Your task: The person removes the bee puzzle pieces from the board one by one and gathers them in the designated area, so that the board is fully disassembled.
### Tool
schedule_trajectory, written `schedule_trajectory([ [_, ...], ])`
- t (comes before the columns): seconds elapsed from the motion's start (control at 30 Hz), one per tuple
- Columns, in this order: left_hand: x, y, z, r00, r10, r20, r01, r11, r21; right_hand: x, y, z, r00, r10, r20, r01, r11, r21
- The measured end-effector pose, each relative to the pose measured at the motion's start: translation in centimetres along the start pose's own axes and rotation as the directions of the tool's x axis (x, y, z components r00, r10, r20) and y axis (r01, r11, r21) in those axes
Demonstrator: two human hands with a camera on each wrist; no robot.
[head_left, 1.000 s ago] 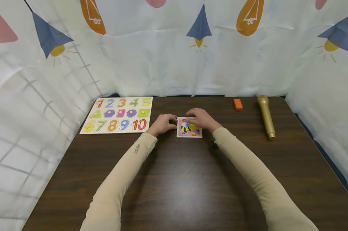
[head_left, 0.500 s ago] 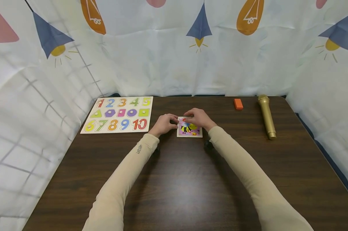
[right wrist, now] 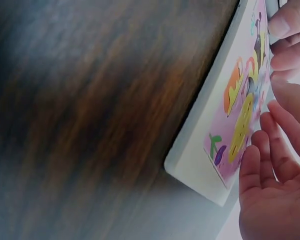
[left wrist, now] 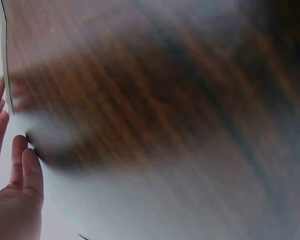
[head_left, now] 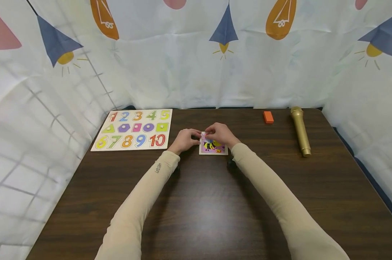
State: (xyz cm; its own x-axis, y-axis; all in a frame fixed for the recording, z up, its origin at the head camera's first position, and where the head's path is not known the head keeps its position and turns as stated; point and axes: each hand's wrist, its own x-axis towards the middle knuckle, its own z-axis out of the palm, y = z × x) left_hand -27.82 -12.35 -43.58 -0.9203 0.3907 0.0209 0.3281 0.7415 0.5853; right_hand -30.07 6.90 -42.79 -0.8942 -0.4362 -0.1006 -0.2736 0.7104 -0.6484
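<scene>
1 bee-picture puzzle board (head_left: 212,146), probably light, stiff; best held by opposite edges. Left hand (head_left: 185,139): left edge; right hand (head_left: 222,133): over far part; whether either pinches, cannot tell.

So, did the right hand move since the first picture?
Yes. The right hand has moved left across the bee picture puzzle, closer to the left hand, judged against the puzzle's edges.

dark table (head_left: 212,206) | number board (head_left: 130,132), back left | bee puzzle (head_left: 211,146), middle | orange block (head_left: 268,117), gold microphone (head_left: 301,133), back right
</scene>
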Motion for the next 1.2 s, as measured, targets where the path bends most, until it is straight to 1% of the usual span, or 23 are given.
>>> schedule_trajectory([
  [0.2, 0.06, 0.31, 0.19, 1.0, -0.023, 0.012, 0.023, 0.999, -0.031, -0.01, -0.11, 0.2, 1.0, -0.003, 0.003, 0.003, 1.0, 0.015],
  [0.37, -0.02, 0.25, 0.29, 0.999, -0.031, 0.005, 0.031, 0.999, -0.028, 0.1, -0.13, 0.37, 1.0, -0.001, 0.0, 0.001, 1.0, 0.02],
  [0.63, -0.09, 0.09, 0.56, 0.999, -0.049, -0.008, 0.049, 0.997, -0.061, 0.19, -0.07, 0.6, 1.0, -0.013, -0.009, 0.013, 1.0, 0.016],
  [0.93, -0.24, 0.09, 0.55, 0.999, -0.052, -0.008, 0.051, 0.997, -0.058, 0.35, -0.03, 0.98, 1.0, 0.018, -0.014, -0.017, 0.999, 0.027],
  [1.2, -0.31, 0.02, 0.38, 0.999, -0.053, -0.01, 0.052, 0.997, -0.053, 0.31, -0.24, 0.96, 0.999, 0.023, -0.025, -0.023, 1.0, 0.0],
])
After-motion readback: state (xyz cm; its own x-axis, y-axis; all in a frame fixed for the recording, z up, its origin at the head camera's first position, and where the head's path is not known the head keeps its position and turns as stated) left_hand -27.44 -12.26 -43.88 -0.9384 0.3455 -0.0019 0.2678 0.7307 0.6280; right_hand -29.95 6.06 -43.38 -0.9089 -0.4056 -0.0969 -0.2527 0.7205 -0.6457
